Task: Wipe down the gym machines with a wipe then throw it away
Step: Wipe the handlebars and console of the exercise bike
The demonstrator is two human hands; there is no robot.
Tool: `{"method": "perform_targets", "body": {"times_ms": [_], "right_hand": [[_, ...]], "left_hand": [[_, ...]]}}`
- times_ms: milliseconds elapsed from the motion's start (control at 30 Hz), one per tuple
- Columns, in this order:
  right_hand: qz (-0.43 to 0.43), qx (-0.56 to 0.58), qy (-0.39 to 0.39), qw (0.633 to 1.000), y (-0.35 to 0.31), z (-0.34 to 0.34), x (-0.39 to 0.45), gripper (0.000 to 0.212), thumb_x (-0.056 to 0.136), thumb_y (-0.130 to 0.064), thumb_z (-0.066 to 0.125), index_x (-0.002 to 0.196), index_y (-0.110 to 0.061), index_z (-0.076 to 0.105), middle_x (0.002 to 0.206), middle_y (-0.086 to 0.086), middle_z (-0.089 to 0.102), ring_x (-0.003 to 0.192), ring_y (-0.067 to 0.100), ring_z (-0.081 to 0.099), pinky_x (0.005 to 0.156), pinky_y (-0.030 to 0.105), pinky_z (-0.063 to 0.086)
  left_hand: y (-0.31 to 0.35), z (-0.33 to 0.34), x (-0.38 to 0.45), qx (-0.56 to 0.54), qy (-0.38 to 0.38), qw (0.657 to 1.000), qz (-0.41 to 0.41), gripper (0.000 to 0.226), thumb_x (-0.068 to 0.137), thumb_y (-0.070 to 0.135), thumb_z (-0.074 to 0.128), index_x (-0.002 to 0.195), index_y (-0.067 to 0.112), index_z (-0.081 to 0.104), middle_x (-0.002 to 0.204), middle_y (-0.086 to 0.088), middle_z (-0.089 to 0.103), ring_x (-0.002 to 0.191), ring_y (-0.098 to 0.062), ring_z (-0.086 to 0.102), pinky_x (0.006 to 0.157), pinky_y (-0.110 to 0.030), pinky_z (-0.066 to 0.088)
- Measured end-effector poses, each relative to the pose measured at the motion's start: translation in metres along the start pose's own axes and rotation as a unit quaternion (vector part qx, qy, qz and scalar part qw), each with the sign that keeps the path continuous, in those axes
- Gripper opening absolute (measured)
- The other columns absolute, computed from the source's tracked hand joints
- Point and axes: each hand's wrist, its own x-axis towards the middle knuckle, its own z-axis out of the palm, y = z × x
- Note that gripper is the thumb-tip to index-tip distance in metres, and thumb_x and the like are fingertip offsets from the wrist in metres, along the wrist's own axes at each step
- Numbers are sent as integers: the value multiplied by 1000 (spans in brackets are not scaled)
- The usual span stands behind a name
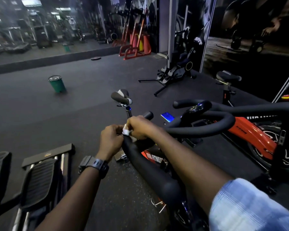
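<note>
Hands meet at the centre of the frame, above the near end of a black padded handlebar (150, 169) that runs from the lower centre up toward the middle. The left hand (110, 139) has its fingers curled and pinches one side of a white wipe (127, 132); a dark wristwatch (95, 165) sits on that wrist. The right hand (138, 127) has its fingers curled round the other side of the wipe, which is bunched between the two hands and touches the top of the handlebar. A light blue sleeve (250, 207) covers the right upper arm at the lower right of the frame.

The handlebar belongs to a spin bike with an orange and black frame (154, 158) marked with white lettering, seen below the hands. Its grey and black saddle (121, 95) stands just above the hands in the frame. A second spin bike (250, 132), orange and black, fills the right centre, its looped bars reaching toward the hands.

A green bin (57, 84) stands on the dark rubber floor (40, 114) at the middle left, well apart from the bikes. Two ribbed foot pedals (39, 182) of another machine occupy the lower left. A red rack (135, 49) stands at the upper centre beside a mirrored wall (49, 27).
</note>
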Motion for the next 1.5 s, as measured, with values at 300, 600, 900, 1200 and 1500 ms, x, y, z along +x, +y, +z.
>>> {"method": "perform_targets", "body": {"times_ms": [300,600,900,1200,1500], "right_hand": [[-119,-32,3,992,16,7,-27,15,88,-19,55,100,-26,62,108,8,65,97,30,61,79,38,52],[-288,-141,31,947,41,-12,-69,24,78,-9,60,92,-29,57,97,-6,56,89,23,58,68,38,48],[-249,-56,73,964,41,14,-76,30,89,-38,54,99,-14,71,115,-1,62,99,26,64,80,41,54],[-113,-180,224,951,24,21,-77,26,94,-8,41,113,-8,61,107,10,61,109,30,52,72,36,49],[-145,-178,339,912,67,57,-86,40,86,-5,59,126,1,57,122,14,60,104,29,58,88,38,52]], "left_hand": [[20,-7,-36,62,52,997,-5,20,80,2,73,70,19,70,69,1,68,67,-6,61,53,-5,37],[34,-10,-64,69,-5,997,41,17,75,7,66,83,22,71,84,8,73,81,-6,69,78,-32,57],[33,-4,-63,66,23,997,18,20,75,6,68,90,19,66,88,6,74,84,-10,70,77,-38,57],[45,-1,-46,133,-16,990,36,23,78,12,72,98,23,71,93,8,74,91,-12,69,79,-24,49],[44,-1,-38,107,-52,992,36,26,79,6,71,96,25,69,88,14,75,90,-1,70,89,-32,55]]}}
